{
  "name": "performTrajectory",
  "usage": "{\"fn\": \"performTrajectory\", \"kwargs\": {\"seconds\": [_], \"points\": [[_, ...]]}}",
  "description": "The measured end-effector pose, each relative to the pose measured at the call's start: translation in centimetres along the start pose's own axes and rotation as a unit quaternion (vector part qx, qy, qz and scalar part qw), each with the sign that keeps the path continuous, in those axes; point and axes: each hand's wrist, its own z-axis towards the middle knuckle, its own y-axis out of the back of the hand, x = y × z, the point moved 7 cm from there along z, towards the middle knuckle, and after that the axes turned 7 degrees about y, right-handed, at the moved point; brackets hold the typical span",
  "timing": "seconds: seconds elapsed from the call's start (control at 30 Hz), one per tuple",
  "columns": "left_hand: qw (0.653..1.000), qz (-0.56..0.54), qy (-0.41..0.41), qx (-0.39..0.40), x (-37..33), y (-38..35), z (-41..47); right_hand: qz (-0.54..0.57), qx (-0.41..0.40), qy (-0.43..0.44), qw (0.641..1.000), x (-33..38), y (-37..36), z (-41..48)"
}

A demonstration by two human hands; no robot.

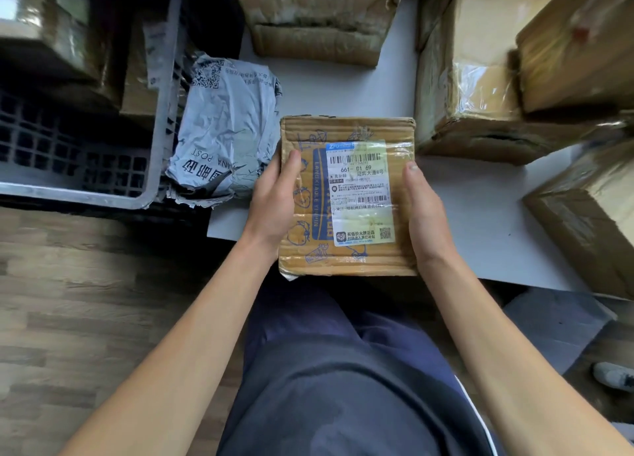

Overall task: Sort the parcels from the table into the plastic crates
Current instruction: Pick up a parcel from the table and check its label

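A small brown cardboard parcel [346, 194] with a white shipping label and blue drawings is held over the near edge of the white table [346, 88]. My left hand [274, 201] grips its left side, thumb on top. My right hand [427, 212] grips its right side, thumb on the top face. A grey plastic crate [151, 181] stands at the left, below table level, with taped cardboard boxes [65, 40] inside it. A crumpled grey mail bag [226, 129] lies at the table's left edge, between the crate and the held parcel.
Several cardboard boxes ring the table: one at the back [319, 16], a big one at the right [470, 78], another stacked further right [576, 43], one at the near right [593, 215]. Wooden floor [96, 301] lies at the left. A shoe [614, 376] shows at the lower right.
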Motion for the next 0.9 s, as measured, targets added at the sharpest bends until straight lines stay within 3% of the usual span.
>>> {"fn": "performTrajectory", "kwargs": {"seconds": [0.17,0.53,0.9], "points": [[1.000,0.000,-0.026,0.013,-5.4,1.2,-4.3,0.078,0.019,0.019,0.997,5.1,-0.8,-2.7],[0.993,-0.041,-0.113,0.019,-14.8,5.9,-8.5,0.118,0.101,0.088,0.984,15.4,-5.8,-3.4],[0.996,-0.009,-0.081,0.027,-17.0,18.3,-2.7,0.044,0.072,0.093,0.992,16.9,-18.7,-0.7]]}}
